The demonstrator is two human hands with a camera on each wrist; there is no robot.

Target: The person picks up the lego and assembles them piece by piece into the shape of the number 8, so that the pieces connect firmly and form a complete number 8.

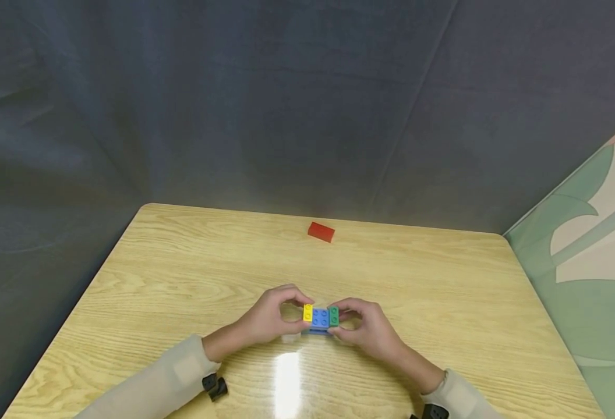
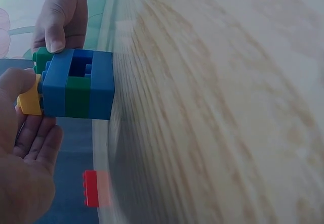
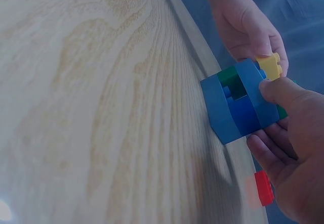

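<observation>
A small brick stack [image 1: 320, 319] stands on the wooden table [image 1: 181, 273], close to its near edge. Its top shows a yellow brick [image 1: 308, 312], a blue one and a green one [image 1: 333, 315], over blue and green layers [image 2: 76, 85]. My left hand [image 1: 298, 314] pinches the yellow end, thumb on the yellow brick [image 2: 29, 100]. The green end is pinched by my right hand [image 1: 343, 319], whose thumb presses the stack's top [image 3: 240, 100]. A lone red brick [image 1: 320, 231] lies at the table's far edge, apart from both hands.
A dark grey cloth [image 1: 286, 105] hangs behind and to the left of the table. On the right stands a pale panel with green shapes [image 1: 585, 233]. Bare wood stretches between the stack and the red brick [image 2: 96, 187].
</observation>
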